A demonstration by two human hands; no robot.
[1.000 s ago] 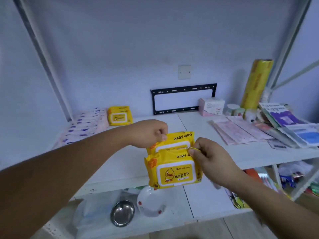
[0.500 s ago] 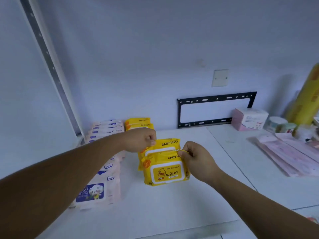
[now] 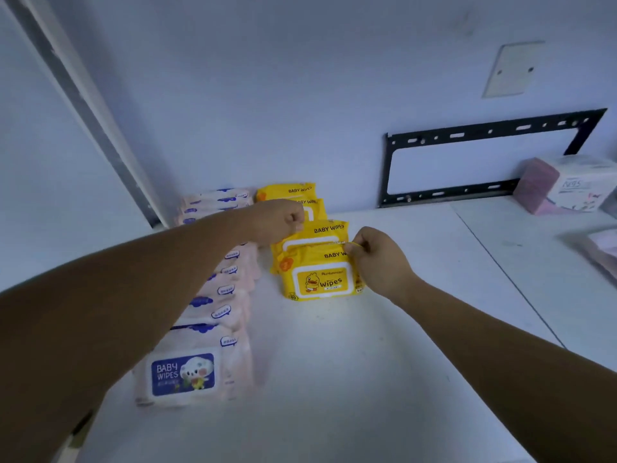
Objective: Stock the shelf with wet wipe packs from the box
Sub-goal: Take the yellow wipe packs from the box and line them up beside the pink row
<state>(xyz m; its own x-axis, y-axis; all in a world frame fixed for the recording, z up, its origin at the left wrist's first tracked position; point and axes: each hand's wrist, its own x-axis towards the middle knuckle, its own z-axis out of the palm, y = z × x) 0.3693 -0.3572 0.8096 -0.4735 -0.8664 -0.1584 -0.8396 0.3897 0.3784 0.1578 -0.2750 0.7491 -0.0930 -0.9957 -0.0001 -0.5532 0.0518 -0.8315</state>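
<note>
Two yellow wet wipe packs (image 3: 319,265) stand upright, one behind the other, on the white shelf (image 3: 384,329). My left hand (image 3: 278,220) pinches the top left corner of the rear pack. My right hand (image 3: 377,259) pinches the top right edge of the front pack, whose duck label faces me. Behind them two more yellow packs (image 3: 290,195) stand against the wall. A long row of pink baby wipe packs (image 3: 197,359) runs from the wall toward me on the left. The box is out of view.
A grey upright post (image 3: 86,105) rises at the left behind the pink row. A black metal bracket (image 3: 484,158) is fixed to the wall, a blank wall plate (image 3: 512,70) above it. A pink and white carton (image 3: 567,183) sits at the far right.
Both hands carried the two yellow packs up and back over the shelf, down to its surface in front of the yellow packs at the wall. My view came closer.
</note>
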